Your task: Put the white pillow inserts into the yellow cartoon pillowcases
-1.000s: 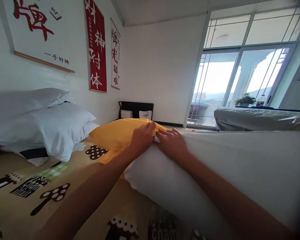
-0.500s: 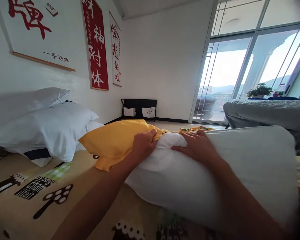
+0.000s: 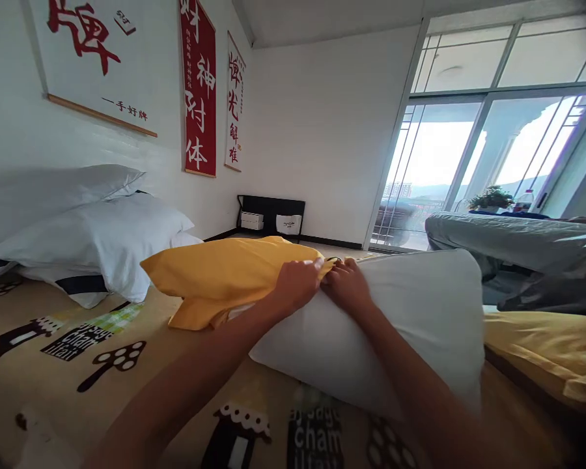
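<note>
A white pillow lies across the patterned bed sheet in front of me. A yellow pillowcase covers its far left end. My left hand grips the open edge of the yellow pillowcase on top of the pillow. My right hand is right beside it, fingers closed on the same yellow edge where it meets the white pillow.
Two stacked white pillows rest against the wall at the left. Red and white banners hang above. A grey-covered bed stands at the right before the glass doors. A yellow cover lies right of the pillow.
My right hand has come back left along the pillow top to meet my left hand at the pillowcase edge. The pillow has shifted left and the yellow case sits further over it.
</note>
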`<state>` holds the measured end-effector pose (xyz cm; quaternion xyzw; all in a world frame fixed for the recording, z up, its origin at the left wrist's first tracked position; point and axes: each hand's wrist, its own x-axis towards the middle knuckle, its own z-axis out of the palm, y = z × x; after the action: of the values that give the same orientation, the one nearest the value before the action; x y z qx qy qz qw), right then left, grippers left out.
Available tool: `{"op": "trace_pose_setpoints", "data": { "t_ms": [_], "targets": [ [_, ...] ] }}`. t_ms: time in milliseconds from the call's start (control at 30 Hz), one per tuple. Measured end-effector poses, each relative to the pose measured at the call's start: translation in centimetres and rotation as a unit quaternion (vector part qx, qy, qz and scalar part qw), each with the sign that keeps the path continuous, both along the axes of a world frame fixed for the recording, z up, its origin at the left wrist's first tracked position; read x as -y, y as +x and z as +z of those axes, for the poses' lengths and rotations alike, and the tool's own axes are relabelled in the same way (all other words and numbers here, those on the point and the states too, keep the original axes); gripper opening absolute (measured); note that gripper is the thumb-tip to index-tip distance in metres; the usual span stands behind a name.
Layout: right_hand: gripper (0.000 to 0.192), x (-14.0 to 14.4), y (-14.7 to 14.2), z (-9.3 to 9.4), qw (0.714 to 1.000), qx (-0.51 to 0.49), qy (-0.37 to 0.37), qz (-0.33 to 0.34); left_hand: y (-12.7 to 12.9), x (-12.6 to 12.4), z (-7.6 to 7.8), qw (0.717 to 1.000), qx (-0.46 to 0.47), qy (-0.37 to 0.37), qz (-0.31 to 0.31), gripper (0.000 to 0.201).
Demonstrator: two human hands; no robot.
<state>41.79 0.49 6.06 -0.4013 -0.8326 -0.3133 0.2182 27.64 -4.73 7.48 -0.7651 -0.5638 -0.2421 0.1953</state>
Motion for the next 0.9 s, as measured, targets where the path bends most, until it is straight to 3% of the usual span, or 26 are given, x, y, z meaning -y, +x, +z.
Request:
{"op": "trace_pose_setpoints", "data": {
  "t_ms": [100,167,300,400,467,533,633,767,900],
  "targets": [
    [0.039,-0.1,1.9,-0.7,0.999,-0.019,0.026,0.007,-2.4,0.1,-2.4,0.999,-0.032,0.01,-0.002,0.022],
    [0.043,0.0,3.0,-0.3,0.999,-0.029,-0.005,0.032,-4.2,0.3,-3.2,0.998,-0.054,0.037,-0.004,0.019],
    [0.057,0.7,4.3,2.0,0.986,-0.103,-0.122,0.052,-6.1,1.1,-3.6,0.995,-0.077,0.065,-0.02,0.018],
    [0.082,2.0,3.1,3.2,0.984,-0.108,-0.14,0.021,-5.7,1.6,-3.5,0.991,-0.08,0.087,-0.062,0.017],
    [0.075,3.1,1.4,3.3,0.991,-0.043,-0.122,0.02,-5.0,1.7,-3.6,0.988,-0.072,0.113,-0.081,0.02],
    [0.054,4.1,-0.5,2.9,0.996,0.018,-0.087,0.01,-4.5,1.9,-3.9,0.986,-0.056,0.135,-0.083,0.022],
    [0.037,4.4,-1.7,2.3,0.998,0.048,-0.038,-0.029,-5.1,2.2,-4.8,0.979,-0.079,0.16,-0.1,0.02],
    [0.027,3.5,-0.1,2.9,0.997,0.042,-0.006,-0.071,-8.7,2.5,-7.5,0.943,-0.142,0.278,-0.117,0.013],
    [0.025,2.4,1.7,4.9,0.994,-0.031,0.014,-0.108,-13.4,1.0,-10.5,0.925,-0.068,0.372,-0.033,0.006]
  ]
}}
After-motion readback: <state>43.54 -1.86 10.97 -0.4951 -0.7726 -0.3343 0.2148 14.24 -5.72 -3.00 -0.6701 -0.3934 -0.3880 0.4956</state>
